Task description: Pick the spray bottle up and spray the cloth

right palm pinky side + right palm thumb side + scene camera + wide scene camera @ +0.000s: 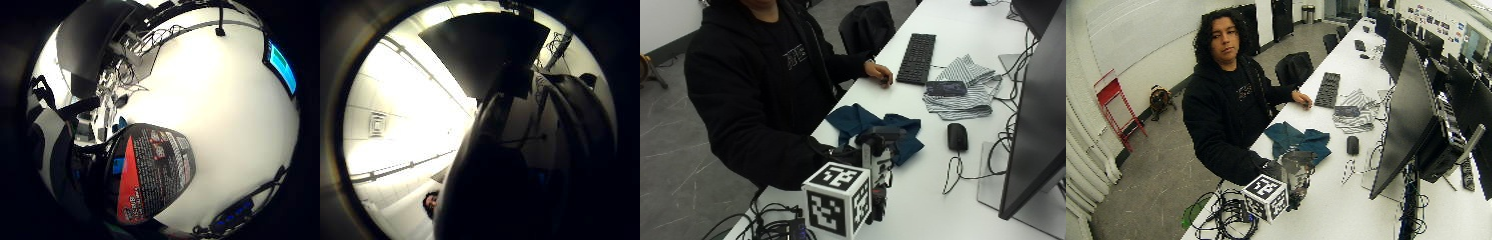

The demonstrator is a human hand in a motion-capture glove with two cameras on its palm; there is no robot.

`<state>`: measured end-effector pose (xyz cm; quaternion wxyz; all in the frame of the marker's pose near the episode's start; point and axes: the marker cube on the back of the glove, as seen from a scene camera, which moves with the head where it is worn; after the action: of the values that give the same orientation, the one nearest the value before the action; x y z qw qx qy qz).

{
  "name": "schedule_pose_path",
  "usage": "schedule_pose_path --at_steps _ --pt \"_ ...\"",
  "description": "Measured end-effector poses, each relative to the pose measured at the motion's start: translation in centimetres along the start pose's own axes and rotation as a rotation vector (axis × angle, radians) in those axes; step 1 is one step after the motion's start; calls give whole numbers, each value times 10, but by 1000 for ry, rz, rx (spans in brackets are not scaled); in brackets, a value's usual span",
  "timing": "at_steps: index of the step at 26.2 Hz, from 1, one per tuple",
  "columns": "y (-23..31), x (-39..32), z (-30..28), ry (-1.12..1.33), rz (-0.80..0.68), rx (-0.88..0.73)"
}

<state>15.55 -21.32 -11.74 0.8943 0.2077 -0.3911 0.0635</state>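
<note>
Outside view: the gloved right hand (840, 152) gripped the spray bottle (877, 165), fingers curled round its body, and held it upright over the near edge of the white counter (933, 200). The blue cloth (873, 127) lay crumpled on the counter just beyond the bottle, at 12 o'clock from it. A mouse (957, 136) sat at 2 o'clock from the bottle. A striped cloth (966, 92) and a keyboard (916, 57) lay farther off. The bare hand (878, 74) rested beside the keyboard.

Wide outside view: the bottle (1295, 172) stood in the hand (1269, 169), near the cloth (1299, 141).

Little finger side palm view: the bottle's red and black label (150, 170) sat close to the palm, above the counter (225, 125).

Thumb side palm view: a dark shape, not identifiable, filled much of the frame.
</note>
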Motion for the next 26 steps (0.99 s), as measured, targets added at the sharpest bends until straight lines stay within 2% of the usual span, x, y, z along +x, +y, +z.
schedule_pose_path --at_steps 4,7,13,16,20,26 --pt "-3 -29 9 208 -54 -220" --pt "22 -55 12 363 -28 -465" --pt "45 -88 35 645 52 -767" --pt "50 -92 52 788 113 -884" --pt "41 -88 82 926 206 -958" --pt "78 -76 104 1123 271 -1165"
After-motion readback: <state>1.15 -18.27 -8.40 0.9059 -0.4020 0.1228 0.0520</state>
